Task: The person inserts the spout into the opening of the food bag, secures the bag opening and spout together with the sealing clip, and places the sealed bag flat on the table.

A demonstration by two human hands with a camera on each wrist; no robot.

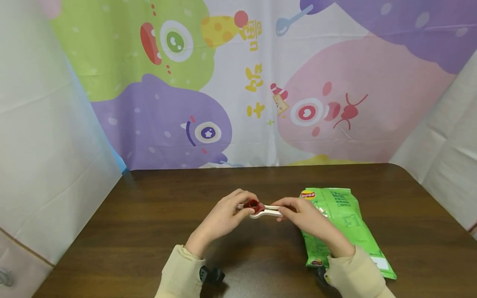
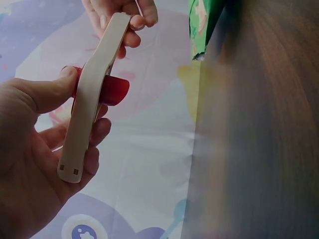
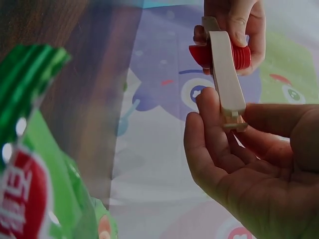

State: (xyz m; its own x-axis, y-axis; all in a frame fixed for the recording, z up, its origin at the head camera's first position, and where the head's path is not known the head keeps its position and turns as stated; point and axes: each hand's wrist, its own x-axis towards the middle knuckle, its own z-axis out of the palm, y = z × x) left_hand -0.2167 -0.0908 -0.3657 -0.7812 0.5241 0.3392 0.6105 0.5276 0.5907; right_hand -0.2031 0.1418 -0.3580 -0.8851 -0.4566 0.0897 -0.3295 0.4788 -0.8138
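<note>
A white bag clip (image 1: 265, 213) with a round red spout (image 1: 254, 204) in its middle is held above the table between both hands. My left hand (image 1: 226, 210) pinches it at the spout, thumb against the red part, as the left wrist view shows on the clip's long white bar (image 2: 90, 104). With thumb and fingers my right hand (image 1: 307, 215) holds the other end, where a small latch piece (image 3: 234, 124) shows. The clip's two arms stand slightly apart there. Just beyond the right hand lies a green chip bag (image 1: 344, 219), partly covered by the right forearm.
The dark wooden table (image 1: 149, 223) spreads under both hands. A cartoon-print cloth (image 1: 246, 136) hangs along its back edge, with white cloth (image 1: 48, 124) at the left side. Black wrist straps (image 1: 212, 275) show under the sleeves.
</note>
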